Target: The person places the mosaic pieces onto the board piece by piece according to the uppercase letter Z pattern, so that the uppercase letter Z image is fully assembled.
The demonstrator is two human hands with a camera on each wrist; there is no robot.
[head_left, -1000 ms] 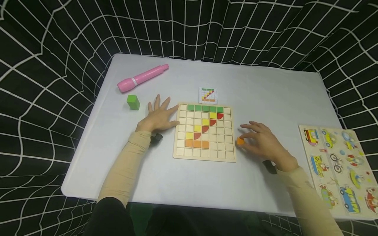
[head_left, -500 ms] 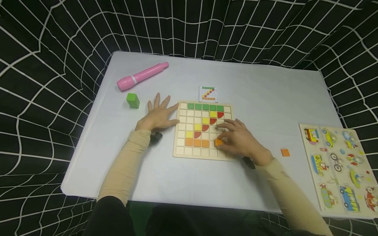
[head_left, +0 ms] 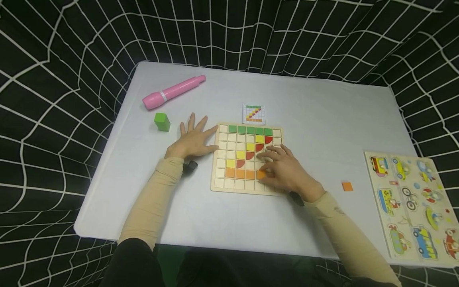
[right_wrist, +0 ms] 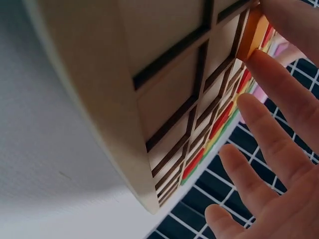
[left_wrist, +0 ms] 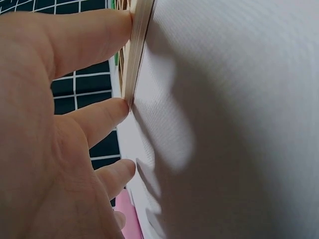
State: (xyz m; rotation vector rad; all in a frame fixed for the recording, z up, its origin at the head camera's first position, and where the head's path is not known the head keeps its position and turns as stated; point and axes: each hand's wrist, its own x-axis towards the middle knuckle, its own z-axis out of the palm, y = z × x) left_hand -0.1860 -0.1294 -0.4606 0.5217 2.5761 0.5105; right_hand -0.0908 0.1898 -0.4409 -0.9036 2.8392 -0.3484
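A wooden grid board lies mid-table, with green squares along its top row and yellow squares beside red quarter-circles in a diagonal. Three orange squares fill cells of a lower row. My right hand pinches another orange square tile between thumb and index finger, at the cell just right of those three. My left hand lies with spread fingers at the board's left side; in the left wrist view its thumb and index fingertips touch the wooden edge.
A small pattern card lies behind the board. At left are a green block and a pink flashlight-shaped object. One loose orange tile lies at right, near a vehicle picture puzzle.
My right hand has carried the orange tile leftward from beside the board to the cell next to the orange row. A loose orange tile at right came into sight. The left hand stays put.
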